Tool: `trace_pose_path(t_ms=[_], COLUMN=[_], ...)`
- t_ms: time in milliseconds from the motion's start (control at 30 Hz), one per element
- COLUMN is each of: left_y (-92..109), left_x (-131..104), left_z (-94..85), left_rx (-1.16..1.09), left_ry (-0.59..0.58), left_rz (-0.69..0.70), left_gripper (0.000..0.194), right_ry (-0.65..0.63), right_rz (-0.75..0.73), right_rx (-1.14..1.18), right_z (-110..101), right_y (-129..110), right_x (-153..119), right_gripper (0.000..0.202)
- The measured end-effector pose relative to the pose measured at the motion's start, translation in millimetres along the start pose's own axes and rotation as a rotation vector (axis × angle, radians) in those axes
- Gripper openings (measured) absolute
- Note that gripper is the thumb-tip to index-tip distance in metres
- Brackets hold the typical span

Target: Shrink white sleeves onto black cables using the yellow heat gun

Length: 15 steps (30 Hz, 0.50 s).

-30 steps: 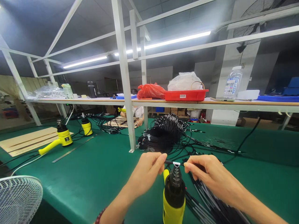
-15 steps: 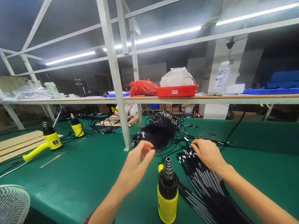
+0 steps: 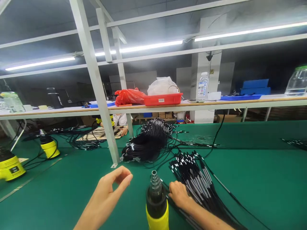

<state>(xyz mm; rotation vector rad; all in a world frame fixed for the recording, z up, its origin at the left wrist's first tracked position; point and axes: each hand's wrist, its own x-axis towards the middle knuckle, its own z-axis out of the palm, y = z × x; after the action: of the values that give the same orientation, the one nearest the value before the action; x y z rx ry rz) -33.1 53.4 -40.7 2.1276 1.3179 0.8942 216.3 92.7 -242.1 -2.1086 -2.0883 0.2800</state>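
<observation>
My left hand [image 3: 105,195] hovers above the green mat, left of the heat gun. Its thumb and index finger meet at the tips, with nothing visible between them. A yellow and black heat gun [image 3: 157,201] stands upright between my hands, its stepped metal nozzle pointing up. My right hand [image 3: 179,194] is just right of that nozzle, fingers closed on a black cable [image 3: 163,183] whose end pokes out past the fingertips. Beside this hand lies a spread bundle of black cables [image 3: 199,182] with grey sleeves and white-banded ends. One loose cable [image 3: 227,190] runs off to the bundle's right.
A white post [image 3: 98,86] rises behind my left hand. Beyond it sits a heap of black cables [image 3: 146,143]. More heat guns [image 3: 49,148] stand at left. Overhead, a shelf [image 3: 141,109] carries a red tray [image 3: 163,99]. Across the table, a person's hand [image 3: 124,131] rests near a board.
The view has turned right. My right hand has come down and left from the cable ends to beside the heat gun. My left finger and thumb have closed together. One cable now lies right of the bundle.
</observation>
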Motion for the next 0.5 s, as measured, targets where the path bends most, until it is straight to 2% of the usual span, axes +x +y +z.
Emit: trace_pose_path(t_ms=[100, 233, 367, 500], left_y=[-2, -2, -1, 2], left_x=[-2, -3, -4, -5], left_z=[-2.8, -4.0, -4.1, -3.1], left_rx=[0.007, 0.016, 0.018, 0.004], left_ry=[-0.001, -0.019, -0.031, -0.031], left_rz=[-0.01, -0.011, 0.007, 0.02], left_gripper=[0.037, 0.037, 0.036, 0.036], right_ry=[0.024, 0.04, 0.092, 0.136], right_rz=[-0.013, 0.008, 0.04, -0.001], right_rx=[0.038, 0.101, 0.22, 0.411], right_z=[12, 8, -11, -48], right_y=[-1, -4, 0, 14], right_x=[5, 7, 9, 10], right_gripper=[0.022, 0.016, 0.019, 0.023])
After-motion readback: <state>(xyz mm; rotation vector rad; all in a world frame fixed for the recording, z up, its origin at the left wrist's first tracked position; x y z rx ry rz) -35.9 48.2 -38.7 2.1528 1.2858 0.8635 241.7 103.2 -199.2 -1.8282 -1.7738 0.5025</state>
